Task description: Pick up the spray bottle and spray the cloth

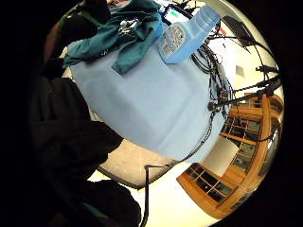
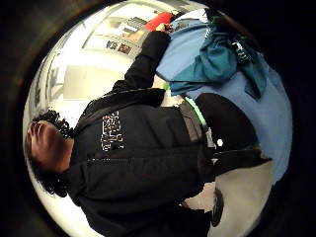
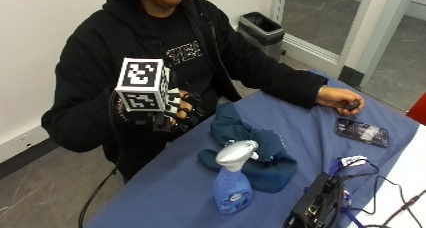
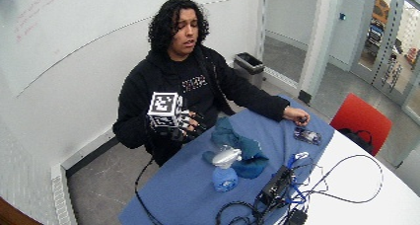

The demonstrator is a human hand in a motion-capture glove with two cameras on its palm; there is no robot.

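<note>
A blue spray bottle (image 3: 232, 180) with a white trigger head stands upright on the blue-covered table (image 3: 166, 188). Just behind it lies a crumpled teal cloth (image 3: 256, 148). My gloved right hand (image 3: 180, 110) hovers above the table's near-left edge, a short way from both, with its fingers loosely curled and holding nothing. From the little finger side palm view, the bottle (image 1: 187, 35) and cloth (image 1: 118, 33) sit side by side across the table covering. The thumb side palm view mostly faces the person's black jacket, with the cloth (image 2: 217, 61) beyond it.
The person's bare left hand (image 3: 339, 99) rests on the table's far end, next to a phone (image 3: 363, 131). A black box (image 3: 316, 203) with cables sits right of the bottle. A bin (image 3: 261, 28) stands on the floor behind, and a red chair (image 4: 361, 119) at the far side.
</note>
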